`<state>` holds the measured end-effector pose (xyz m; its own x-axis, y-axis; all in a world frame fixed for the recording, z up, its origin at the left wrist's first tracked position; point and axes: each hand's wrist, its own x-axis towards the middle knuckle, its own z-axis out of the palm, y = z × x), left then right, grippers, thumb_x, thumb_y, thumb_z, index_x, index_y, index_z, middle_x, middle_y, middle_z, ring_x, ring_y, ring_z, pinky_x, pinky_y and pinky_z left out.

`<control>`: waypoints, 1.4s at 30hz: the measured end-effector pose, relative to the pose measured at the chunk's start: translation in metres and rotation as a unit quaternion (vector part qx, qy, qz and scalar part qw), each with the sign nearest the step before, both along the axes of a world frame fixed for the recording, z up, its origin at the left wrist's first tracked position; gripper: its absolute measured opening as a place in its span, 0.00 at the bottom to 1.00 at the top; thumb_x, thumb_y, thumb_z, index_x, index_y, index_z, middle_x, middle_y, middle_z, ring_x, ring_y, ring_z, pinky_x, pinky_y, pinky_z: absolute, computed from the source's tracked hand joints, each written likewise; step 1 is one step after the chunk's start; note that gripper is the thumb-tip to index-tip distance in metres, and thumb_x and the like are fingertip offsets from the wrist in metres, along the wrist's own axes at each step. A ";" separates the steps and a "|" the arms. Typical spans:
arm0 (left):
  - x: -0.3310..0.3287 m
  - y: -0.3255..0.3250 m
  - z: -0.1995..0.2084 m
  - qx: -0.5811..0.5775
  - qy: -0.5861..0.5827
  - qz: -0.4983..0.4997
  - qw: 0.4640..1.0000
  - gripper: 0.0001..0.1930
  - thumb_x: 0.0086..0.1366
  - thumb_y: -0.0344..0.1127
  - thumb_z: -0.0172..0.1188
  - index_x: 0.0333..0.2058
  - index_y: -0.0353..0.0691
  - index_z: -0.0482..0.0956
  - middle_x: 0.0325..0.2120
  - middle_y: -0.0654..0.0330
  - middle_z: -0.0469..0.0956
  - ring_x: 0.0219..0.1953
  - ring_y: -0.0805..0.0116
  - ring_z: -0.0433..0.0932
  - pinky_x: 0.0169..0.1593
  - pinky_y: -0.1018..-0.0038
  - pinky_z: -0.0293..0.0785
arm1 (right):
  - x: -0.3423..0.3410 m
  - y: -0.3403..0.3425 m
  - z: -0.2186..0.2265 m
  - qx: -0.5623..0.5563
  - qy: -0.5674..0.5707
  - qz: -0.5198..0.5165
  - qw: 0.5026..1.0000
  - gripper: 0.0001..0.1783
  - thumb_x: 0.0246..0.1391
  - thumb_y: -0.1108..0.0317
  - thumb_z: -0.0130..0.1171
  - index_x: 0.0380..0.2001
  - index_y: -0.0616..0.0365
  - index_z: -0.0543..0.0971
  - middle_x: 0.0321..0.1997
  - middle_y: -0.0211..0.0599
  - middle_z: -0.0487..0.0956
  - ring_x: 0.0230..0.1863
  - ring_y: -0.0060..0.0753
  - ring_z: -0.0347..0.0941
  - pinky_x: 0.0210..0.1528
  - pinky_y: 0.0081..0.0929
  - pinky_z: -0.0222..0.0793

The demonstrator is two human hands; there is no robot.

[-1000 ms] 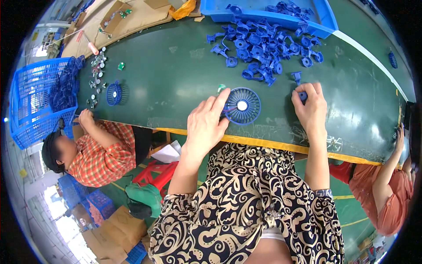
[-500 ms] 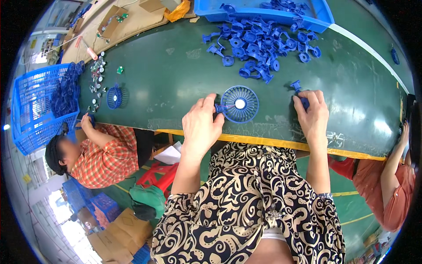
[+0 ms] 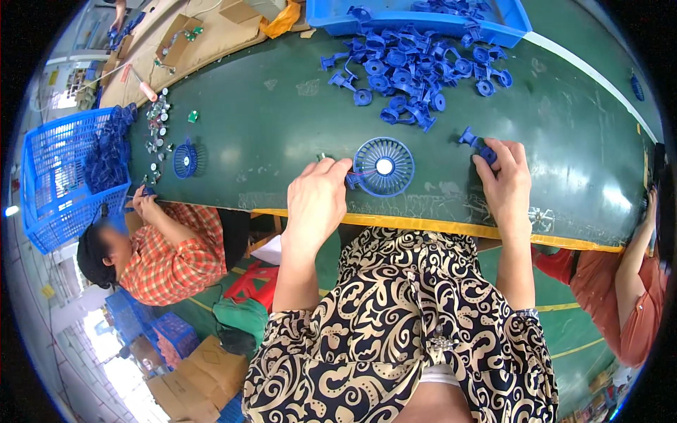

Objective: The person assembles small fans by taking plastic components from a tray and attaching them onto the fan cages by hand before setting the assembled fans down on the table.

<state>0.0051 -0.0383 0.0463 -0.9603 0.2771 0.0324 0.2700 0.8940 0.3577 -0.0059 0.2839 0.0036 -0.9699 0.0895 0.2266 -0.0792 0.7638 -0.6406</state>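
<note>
A round blue fan cage with a white hub lies flat on the table, a red wire running from the hub toward a short blue piece at its left rim. Beside that piece is my left hand, fingers curled and thumb hidden. A tiny pale piece peeks out past its knuckles; whether it is held I cannot tell. To the right, my right hand pinches a blue plastic fan stand between thumb and fingers, a flared end pointing up and left.
Several blue stands lie heaped before a blue tray. Farther left are a second fan cage, small motors, a screwdriver and a blue basket. Co-workers sit at left and right.
My left hand has shifted slightly left off the short blue piece, and a tiny pale piece now shows past its knuckles. My right hand keeps hold of the stand, now a little tilted.
</note>
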 end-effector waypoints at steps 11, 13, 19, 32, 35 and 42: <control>0.010 0.005 0.003 0.014 -0.040 0.114 0.993 0.13 0.63 0.39 0.69 0.43 0.39 0.85 0.28 0.54 0.84 0.34 0.51 0.82 0.39 0.58 0.76 | -0.002 0.000 0.004 0.017 -0.002 0.003 1.000 0.20 0.52 0.73 0.73 0.49 0.62 0.83 0.39 0.39 0.78 0.27 0.31 0.71 0.32 0.31 0.72; 0.009 0.007 0.003 0.030 -0.038 0.139 0.989 0.10 0.63 0.39 0.70 0.37 0.39 0.87 0.27 0.54 0.85 0.34 0.52 0.82 0.39 0.58 0.76 | -0.003 0.001 0.007 0.017 -0.002 0.005 1.000 0.20 0.52 0.73 0.72 0.49 0.62 0.83 0.38 0.40 0.78 0.27 0.32 0.72 0.32 0.32 0.72; 0.013 0.007 -0.001 0.038 0.012 0.139 0.989 0.07 0.63 0.36 0.69 0.35 0.40 0.88 0.28 0.54 0.85 0.33 0.53 0.81 0.40 0.59 0.76 | -0.003 -0.035 0.030 -0.017 -0.010 0.080 0.997 0.19 0.50 0.69 0.75 0.45 0.59 0.84 0.37 0.40 0.80 0.26 0.35 0.76 0.30 0.33 0.75; 0.014 0.008 -0.018 0.182 -0.027 0.115 0.976 0.03 0.64 0.31 0.64 0.34 0.40 0.85 0.27 0.58 0.84 0.32 0.54 0.80 0.41 0.60 0.73 | 0.006 -0.099 0.020 0.067 0.015 0.262 0.963 0.21 0.46 0.69 0.73 0.45 0.62 0.81 0.42 0.40 0.77 0.42 0.45 0.80 0.40 0.38 0.79; 0.013 0.007 -0.020 0.191 -0.043 0.119 0.973 0.04 0.66 0.32 0.64 0.34 0.39 0.84 0.26 0.57 0.84 0.31 0.53 0.79 0.40 0.59 0.74 | 0.006 -0.104 0.013 0.102 0.010 0.269 0.958 0.21 0.46 0.69 0.74 0.45 0.61 0.81 0.41 0.40 0.76 0.42 0.44 0.80 0.40 0.37 0.79; 0.006 0.010 -0.019 0.225 -0.080 0.115 0.964 0.08 0.68 0.37 0.63 0.37 0.37 0.83 0.24 0.57 0.82 0.31 0.52 0.80 0.39 0.58 0.74 | 0.002 -0.113 0.017 0.222 -0.021 0.264 0.938 0.16 0.45 0.68 0.71 0.38 0.59 0.81 0.37 0.38 0.74 0.40 0.39 0.79 0.37 0.33 0.79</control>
